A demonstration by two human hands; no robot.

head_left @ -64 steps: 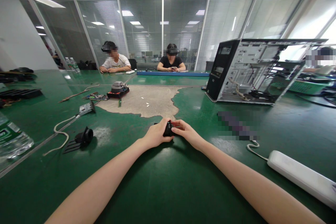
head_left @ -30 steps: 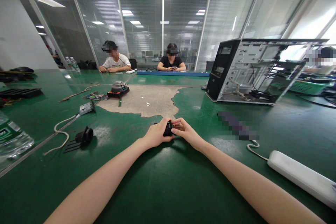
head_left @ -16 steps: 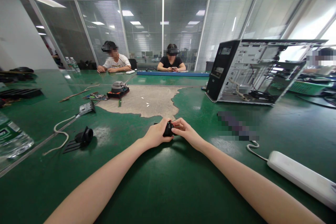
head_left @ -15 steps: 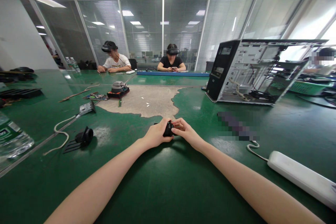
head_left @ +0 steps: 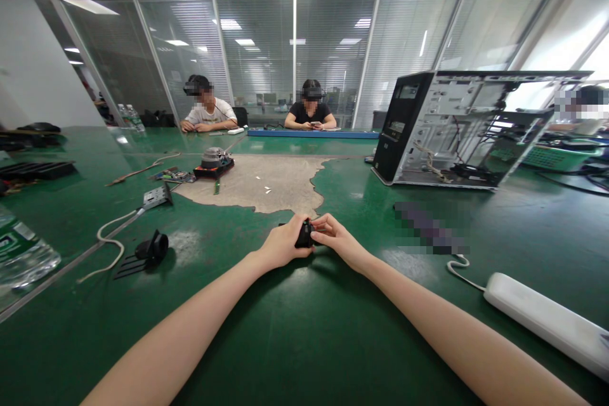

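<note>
My left hand is wrapped round a small black part just above the green table, in the middle of the head view. From the other side my right hand pinches the part's right edge between thumb and fingertips. Fingers cover much of the part, so its kind cannot be made out. To the left lies a black plastic piece with a round end and several prongs. Beyond it is a metal bracket beside a pale cable.
An open computer case stands at the right, with a white power strip nearer me. A plastic bottle lies at the left edge. Further back, a heatsink-like device rests by a bare patch. Two people sit opposite.
Both hands stay almost still round the black part. The view has shifted very slightly, and the person at the far left has drawn a hand inward a little.
</note>
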